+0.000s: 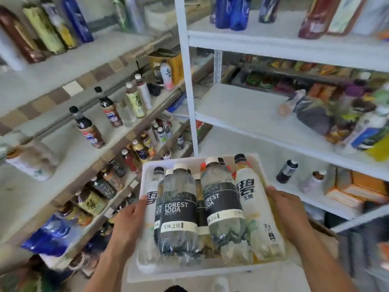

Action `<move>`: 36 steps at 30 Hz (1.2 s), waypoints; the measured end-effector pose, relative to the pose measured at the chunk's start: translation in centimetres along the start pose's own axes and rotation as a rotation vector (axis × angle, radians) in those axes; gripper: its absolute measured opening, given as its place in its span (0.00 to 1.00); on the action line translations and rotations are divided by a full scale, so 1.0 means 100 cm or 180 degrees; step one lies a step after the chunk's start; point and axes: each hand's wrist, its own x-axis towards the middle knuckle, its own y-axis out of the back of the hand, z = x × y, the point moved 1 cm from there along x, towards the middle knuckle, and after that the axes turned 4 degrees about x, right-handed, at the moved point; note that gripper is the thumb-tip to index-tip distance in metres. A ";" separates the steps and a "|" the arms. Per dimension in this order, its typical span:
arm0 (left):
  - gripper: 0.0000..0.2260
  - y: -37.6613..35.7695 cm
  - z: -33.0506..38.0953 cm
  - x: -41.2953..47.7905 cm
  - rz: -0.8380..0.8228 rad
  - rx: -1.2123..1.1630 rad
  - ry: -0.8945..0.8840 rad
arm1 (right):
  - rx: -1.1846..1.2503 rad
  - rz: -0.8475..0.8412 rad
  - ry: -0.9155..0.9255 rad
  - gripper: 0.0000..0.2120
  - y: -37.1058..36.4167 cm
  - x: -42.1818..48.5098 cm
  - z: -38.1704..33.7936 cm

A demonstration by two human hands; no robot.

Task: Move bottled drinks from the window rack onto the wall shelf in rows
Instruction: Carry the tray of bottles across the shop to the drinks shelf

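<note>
Both hands grasp a white tray (189, 272) by its side edges. The left hand (128, 222) clasps the left edge with the thumb over the rim, and the right hand (289, 211) clasps the right edge the same way, fingers hidden beneath. The tray sits in the open gap between the shelf (69, 163) on the left and the rack (242, 110) on the right, its far edge near the rack's white post (186, 91). In the tray the bottles (223, 203) lie packed side by side, caps toward the far edge. Two dark sodas (179, 209) lie on top in the middle. A pale bottle (260, 218) runs along the right edge just beside the right thumb, and a second pale bottle (149, 199) runs along the left edge beside the left thumb. More lie beneath, half hidden. The shelf's middle tier has bare room along its front edge, with two colas (90, 131) and a tea (134, 100) standing apart on it. The rack's middle board is bare on its left half; a fallen bottle (288, 105) lies toward the right among blurred goods.
</note>
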 end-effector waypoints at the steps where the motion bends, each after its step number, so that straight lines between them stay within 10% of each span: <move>1: 0.27 -0.007 0.013 0.014 -0.0047 0.0106 -0.0052 | 0.0030 0.0124 -0.0037 0.15 0.000 0.009 -0.002; 14: 0.18 -0.101 0.154 0.215 -0.1317 0.0290 -0.0788 | 0.0257 0.1328 -0.0433 0.17 -0.020 0.106 -0.075; 36: 0.17 -0.272 0.309 0.397 -0.1386 0.0447 -0.1028 | 0.0488 0.1997 -0.0764 0.19 -0.019 0.330 -0.136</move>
